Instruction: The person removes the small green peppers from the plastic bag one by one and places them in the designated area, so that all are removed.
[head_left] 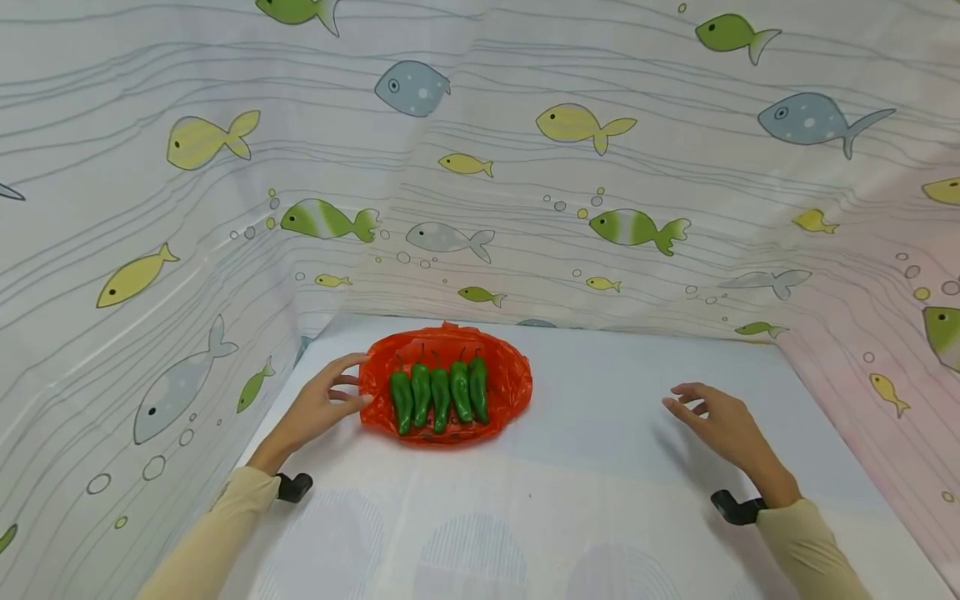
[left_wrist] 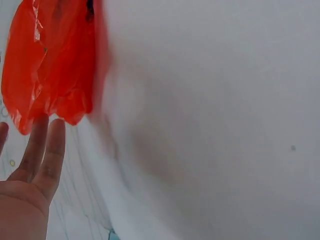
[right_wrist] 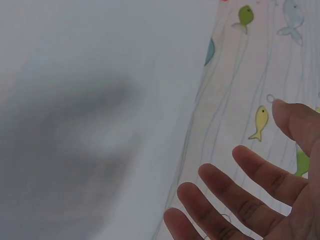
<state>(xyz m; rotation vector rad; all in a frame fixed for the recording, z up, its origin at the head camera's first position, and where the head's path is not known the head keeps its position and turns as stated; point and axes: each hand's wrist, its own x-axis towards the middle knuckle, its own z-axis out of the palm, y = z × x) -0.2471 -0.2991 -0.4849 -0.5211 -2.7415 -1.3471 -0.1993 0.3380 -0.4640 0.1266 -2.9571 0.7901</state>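
Several green peppers (head_left: 441,396) lie side by side, stems pointing away, on a red plastic bag (head_left: 513,387) spread in an oval at the back left of the table. My left hand (head_left: 326,407) is at the bag's left edge, thumb and fingers spread apart with the fingertips right at the red plastic. The left wrist view shows the fingers (left_wrist: 52,160) nearly straight below the bag's crumpled edge (left_wrist: 55,75). Off to the right, my right hand (head_left: 720,421) hovers above the table with nothing in it. Its fingers (right_wrist: 240,200) are loosely spread in the right wrist view.
A white table (head_left: 600,450) with pale oval prints spans the space between the hands. Fish-patterned sheets (head_left: 525,200) rise behind it and along both sides. A black wrist mount (head_left: 294,487) sits on the left wrist, and another one (head_left: 738,507) on the right.
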